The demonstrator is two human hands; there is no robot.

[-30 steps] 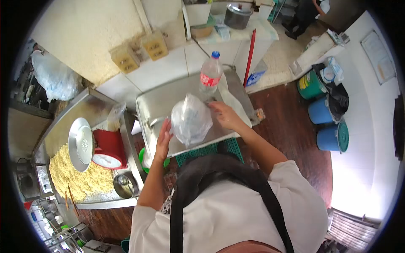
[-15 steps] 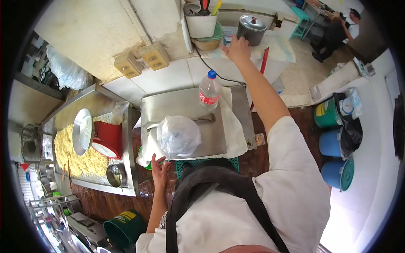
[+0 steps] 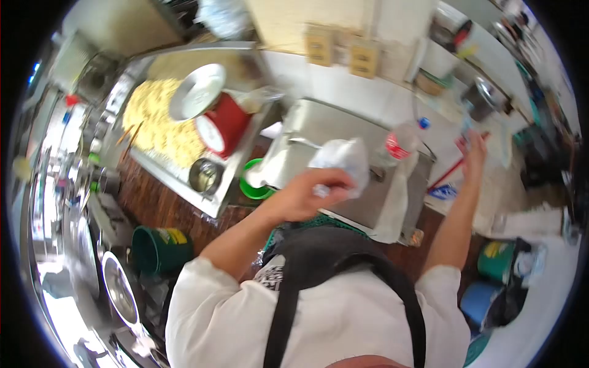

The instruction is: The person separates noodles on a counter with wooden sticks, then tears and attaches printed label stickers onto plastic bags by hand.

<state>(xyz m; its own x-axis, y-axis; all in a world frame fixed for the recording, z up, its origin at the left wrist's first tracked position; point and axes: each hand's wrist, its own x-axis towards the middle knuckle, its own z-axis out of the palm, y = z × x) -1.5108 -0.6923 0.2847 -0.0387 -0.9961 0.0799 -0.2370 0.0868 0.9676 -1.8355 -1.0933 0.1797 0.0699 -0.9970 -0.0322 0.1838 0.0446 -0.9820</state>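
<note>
My left hand (image 3: pixel 316 193) is closed at the near side of a white plastic bag (image 3: pixel 343 161), its fingers curled on a bunched bit of the plastic. The full bag rests on a metal-topped surface (image 3: pixel 368 133); its contents are hidden. My right hand (image 3: pixel 475 156), smeared by motion, is raised beyond the surface's right edge with its fingers drawn together. Something small, pale and reddish shows at its fingertips, too blurred to name. A clear bottle (image 3: pixel 397 145) with a blue cap and red label stands between my hands.
A red scale (image 3: pixel 226 126) with a metal pan (image 3: pixel 197 92) stands in a metal tray (image 3: pixel 175 195) of yellow noodle-like food (image 3: pixel 156 122). A lidded pot (image 3: pixel 481 99) sits on the right ledge. Below are a green bowl (image 3: pixel 255 190) and a green bucket (image 3: pixel 161 248).
My left hand has moved from the surface's front edge onto the plastic bag. The right hand has come back from beside the pot, fingers now together. The view has turned.
</note>
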